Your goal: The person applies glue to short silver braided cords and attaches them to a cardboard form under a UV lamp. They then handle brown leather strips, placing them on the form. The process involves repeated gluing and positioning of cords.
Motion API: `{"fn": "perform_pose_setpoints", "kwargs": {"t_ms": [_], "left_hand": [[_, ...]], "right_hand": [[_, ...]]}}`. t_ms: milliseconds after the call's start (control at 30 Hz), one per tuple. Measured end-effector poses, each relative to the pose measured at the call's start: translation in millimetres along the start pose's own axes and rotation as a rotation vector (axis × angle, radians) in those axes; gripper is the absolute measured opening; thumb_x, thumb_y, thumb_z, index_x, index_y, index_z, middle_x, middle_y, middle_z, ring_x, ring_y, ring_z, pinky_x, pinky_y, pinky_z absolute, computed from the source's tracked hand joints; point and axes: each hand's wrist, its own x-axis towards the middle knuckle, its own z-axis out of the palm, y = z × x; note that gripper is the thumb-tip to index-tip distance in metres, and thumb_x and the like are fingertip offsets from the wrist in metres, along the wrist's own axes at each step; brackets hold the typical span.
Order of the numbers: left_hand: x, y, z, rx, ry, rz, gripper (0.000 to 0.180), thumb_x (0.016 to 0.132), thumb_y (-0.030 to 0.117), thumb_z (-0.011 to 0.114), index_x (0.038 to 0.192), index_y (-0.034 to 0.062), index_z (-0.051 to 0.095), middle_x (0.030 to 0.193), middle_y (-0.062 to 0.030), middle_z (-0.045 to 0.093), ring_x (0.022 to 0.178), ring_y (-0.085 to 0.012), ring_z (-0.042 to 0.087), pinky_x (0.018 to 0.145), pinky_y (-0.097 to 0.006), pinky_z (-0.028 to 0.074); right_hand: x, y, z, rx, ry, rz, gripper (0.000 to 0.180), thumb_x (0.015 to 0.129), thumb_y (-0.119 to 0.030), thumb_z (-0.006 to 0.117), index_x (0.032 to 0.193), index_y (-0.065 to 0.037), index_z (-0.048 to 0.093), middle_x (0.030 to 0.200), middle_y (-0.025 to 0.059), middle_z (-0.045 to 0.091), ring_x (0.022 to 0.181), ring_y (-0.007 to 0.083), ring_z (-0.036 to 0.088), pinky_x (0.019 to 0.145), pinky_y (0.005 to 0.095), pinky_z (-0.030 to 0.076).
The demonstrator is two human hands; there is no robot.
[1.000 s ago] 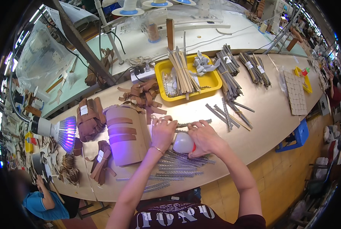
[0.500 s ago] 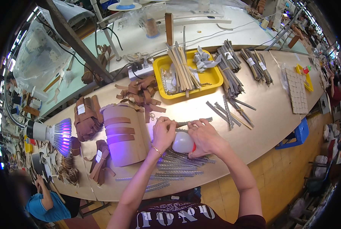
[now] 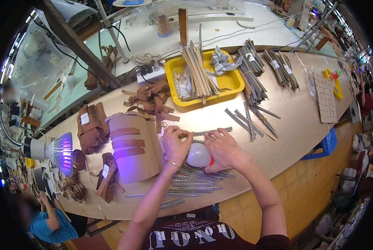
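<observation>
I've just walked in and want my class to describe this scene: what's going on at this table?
A person is working with both bare hands over a narrow grey strip. The left hand pinches near one end; the right hand has its fingers along it. A white rounded container sits between the hands, against the right one. More grey strips lie nearer the person, and a yellow tray stands beyond.

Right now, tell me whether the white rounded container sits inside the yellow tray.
No: the white rounded container is between the left hand and right hand, well outside the yellow tray.
</observation>
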Motion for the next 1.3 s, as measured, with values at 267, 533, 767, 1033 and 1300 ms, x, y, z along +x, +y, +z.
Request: {"fn": "perform_pose_setpoints", "kwargs": {"t_ms": [267,533,767,1033,1300], "left_hand": [[0.8,1.4,-0.3,0.097,0.036,0.053,0.017,0.073,0.022,0.081,0.074,0.0062,0.075,0.083,-0.0060,0.059,0.078,-0.0224,0.061,0.071,-0.036,0.048],[0.9,3.1,-5.7,0.148,0.026,0.030,0.017,0.073,0.028,0.080,0.079,0.0121,0.076,0.086,-0.0052,0.061,0.091,-0.0242,0.059,0.081,-0.039,0.043],[2.3,3.7,-9.1,0.217,-0.045,0.011,0.016,0.078,0.030,0.077,0.081,0.0150,0.076,0.088,-0.0028,0.064,0.096,-0.0239,0.059,0.087,-0.042,0.037],[13.9,-2.3,-15.5,0.156,-0.157,-0.064,0.011,0.081,0.019,0.071,0.089,0.0144,0.076,0.094,-0.0063,0.066,0.097,-0.0256,0.060,0.087,-0.045,0.039],[8.8,21.6,-3.0,0.095,-0.248,0.366,0.031,0.081,0.020,0.071,0.110,0.0079,0.071,0.113,-0.0111,0.061,0.112,-0.0292,0.053,0.103,-0.043,0.033]], "right_hand": [[1.4,-1.6,-2.3,-0.026,-0.029,0.007,0.078,0.056,-0.053,0.079,0.104,0.007,0.067,0.126,0.0246,0.061,0.123,0.0323,0.052,0.111,0.0431,0.031],[1.8,-2.5,-2.7,-0.036,-0.025,0.012,0.078,0.056,-0.053,0.079,0.105,0.007,0.067,0.126,0.0240,0.061,0.123,0.0323,0.052,0.112,0.0430,0.031],[2.8,-3.1,-6.2,-0.001,-0.040,0.015,0.077,0.055,-0.051,0.080,0.104,0.007,0.067,0.124,0.0237,0.062,0.122,0.0327,0.052,0.112,0.0433,0.032],[0.1,11.8,-9.7,0.156,-0.030,0.007,0.083,0.057,-0.049,0.080,0.115,0.007,0.063,0.127,0.0212,0.061,0.127,0.0353,0.048,0.112,0.0441,0.030],[-37.4,37.5,1.2,0.681,0.162,-0.003,0.086,0.060,-0.049,0.080,0.131,-0.007,0.057,0.134,0.0186,0.056,0.133,0.0342,0.043,0.113,0.0416,0.026]]}}
